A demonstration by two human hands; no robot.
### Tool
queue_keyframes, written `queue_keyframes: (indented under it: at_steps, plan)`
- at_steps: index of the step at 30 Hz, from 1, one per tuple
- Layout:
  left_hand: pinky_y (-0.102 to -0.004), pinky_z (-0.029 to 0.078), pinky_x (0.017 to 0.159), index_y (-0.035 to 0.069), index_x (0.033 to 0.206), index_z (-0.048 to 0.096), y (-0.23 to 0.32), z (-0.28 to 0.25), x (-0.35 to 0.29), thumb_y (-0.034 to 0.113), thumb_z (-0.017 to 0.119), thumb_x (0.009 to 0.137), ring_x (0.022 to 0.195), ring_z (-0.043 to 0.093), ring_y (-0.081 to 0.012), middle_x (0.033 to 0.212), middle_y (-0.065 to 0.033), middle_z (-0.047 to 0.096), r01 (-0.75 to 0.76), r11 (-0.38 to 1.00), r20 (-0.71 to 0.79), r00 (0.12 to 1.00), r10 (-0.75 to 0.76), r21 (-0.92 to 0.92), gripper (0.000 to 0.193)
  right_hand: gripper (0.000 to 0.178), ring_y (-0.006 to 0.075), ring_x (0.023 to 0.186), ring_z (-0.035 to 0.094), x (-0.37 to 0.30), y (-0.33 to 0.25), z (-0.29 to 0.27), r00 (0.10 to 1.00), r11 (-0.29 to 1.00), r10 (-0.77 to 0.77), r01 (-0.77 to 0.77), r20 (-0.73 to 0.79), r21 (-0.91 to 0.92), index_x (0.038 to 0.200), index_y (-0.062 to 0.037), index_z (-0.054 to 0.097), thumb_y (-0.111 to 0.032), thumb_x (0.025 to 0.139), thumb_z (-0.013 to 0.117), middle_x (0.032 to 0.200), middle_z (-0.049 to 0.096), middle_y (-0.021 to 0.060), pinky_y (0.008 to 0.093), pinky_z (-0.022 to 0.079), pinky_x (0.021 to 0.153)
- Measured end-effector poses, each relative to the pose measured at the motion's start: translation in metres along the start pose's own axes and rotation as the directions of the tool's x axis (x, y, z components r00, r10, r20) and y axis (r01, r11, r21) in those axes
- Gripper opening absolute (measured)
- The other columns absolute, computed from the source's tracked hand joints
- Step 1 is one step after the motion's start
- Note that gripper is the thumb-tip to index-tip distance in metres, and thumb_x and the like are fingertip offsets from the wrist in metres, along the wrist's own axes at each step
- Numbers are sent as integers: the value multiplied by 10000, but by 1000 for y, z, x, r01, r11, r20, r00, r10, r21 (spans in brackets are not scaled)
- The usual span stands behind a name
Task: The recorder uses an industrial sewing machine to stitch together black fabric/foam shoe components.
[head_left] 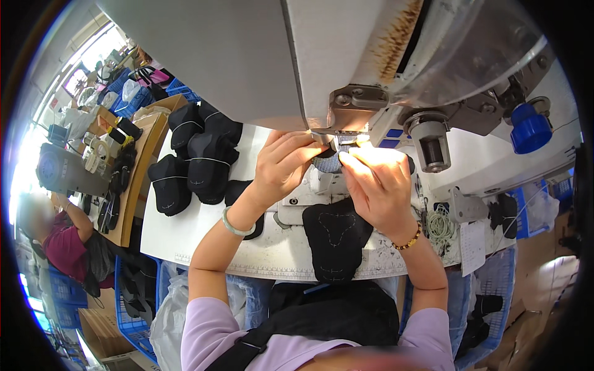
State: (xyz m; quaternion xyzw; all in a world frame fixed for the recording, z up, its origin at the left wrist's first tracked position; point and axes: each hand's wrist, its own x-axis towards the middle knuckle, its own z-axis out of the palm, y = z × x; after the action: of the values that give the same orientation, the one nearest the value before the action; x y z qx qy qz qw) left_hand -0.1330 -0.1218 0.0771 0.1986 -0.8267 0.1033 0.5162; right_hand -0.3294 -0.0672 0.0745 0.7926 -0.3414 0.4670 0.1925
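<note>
My left hand and my right hand meet under the head of a sewing machine. Between them is a small grey and black fabric piece, pinched by the fingers of both hands close to the needle area. Bright lamp light falls on my right fingertips, and the fabric's far part is hidden. Just below my right hand a black stitched shoe-upper piece hangs over the table's front edge. Another black piece lies partly beneath my left wrist.
Bundles of black pieces tied with string stand at the left of the white table. A coil of pale cord and a paper sheet lie at right. Blue crates flank my lap. A co-worker sits at far left.
</note>
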Motion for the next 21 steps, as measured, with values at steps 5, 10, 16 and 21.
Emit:
queue_keyframes:
  at_steps: [5,10,16,21]
  plan:
    - [-301,493,723,62,877,700,-5,4,-12,-68,699,616,805,631,-214,940,-55,668,253,945,28,967,-253,-206,291,271,186,855,577,-4,5,2,999,999,10,-8,-42,41,1014,-82,672,-55,748,714,1018,626,24,336,412,756]
    - [-293,511,682,74,871,720,-6,-1,-3,-71,698,622,804,633,-206,924,-46,678,134,973,45,991,-128,-186,289,272,189,873,583,-5,11,3,999,999,16,-14,-40,46,1015,-77,671,-45,748,707,1025,628,31,332,412,760]
    - [-301,511,699,75,875,711,-5,-7,2,-36,703,615,834,634,-216,908,-45,676,98,981,56,994,-89,-165,283,272,197,893,588,-6,9,5,999,998,26,-24,-33,61,1011,-70,668,-36,743,704,1026,627,45,335,423,791]
    - [-310,499,683,77,901,692,0,-14,8,-17,684,635,802,622,-221,872,-41,659,32,993,81,996,-23,-114,282,281,206,913,583,-12,6,5,998,1000,28,-28,-55,-7,1000,-79,659,-28,729,712,1017,615,45,341,429,811]
